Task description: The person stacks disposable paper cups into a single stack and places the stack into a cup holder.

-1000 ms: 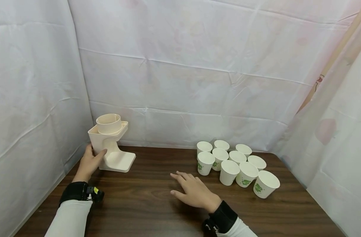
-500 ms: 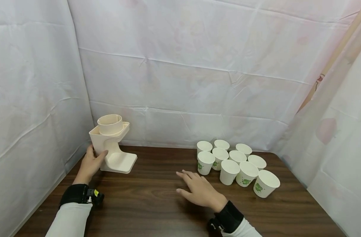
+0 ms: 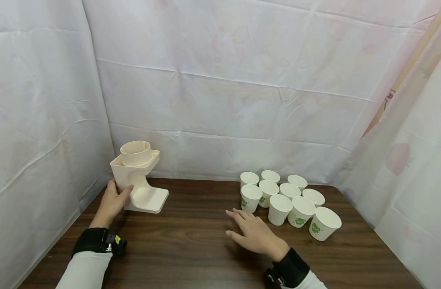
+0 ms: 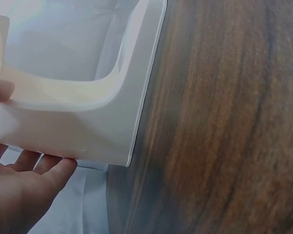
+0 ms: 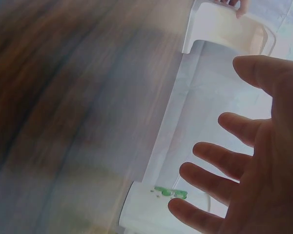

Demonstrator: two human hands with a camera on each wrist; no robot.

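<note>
One cream stand (image 3: 138,179), left of frame, pinched between thumb and fingers of the left hand (image 3: 112,202), one right hand (image 3: 257,235), lower centre, fingers spread, ten white cups (image 3: 279,214), right of centre, green motifs (image 3: 315,228) on four.

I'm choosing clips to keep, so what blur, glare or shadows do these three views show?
Head view: paper cups have clear outlines, soft shadow near the right hand; left wrist: the wood-grain tabletop looks soft, with pale glare at top left; right wrist: tabletop smeared, cloth backdrop washed out at upper right.
</note>
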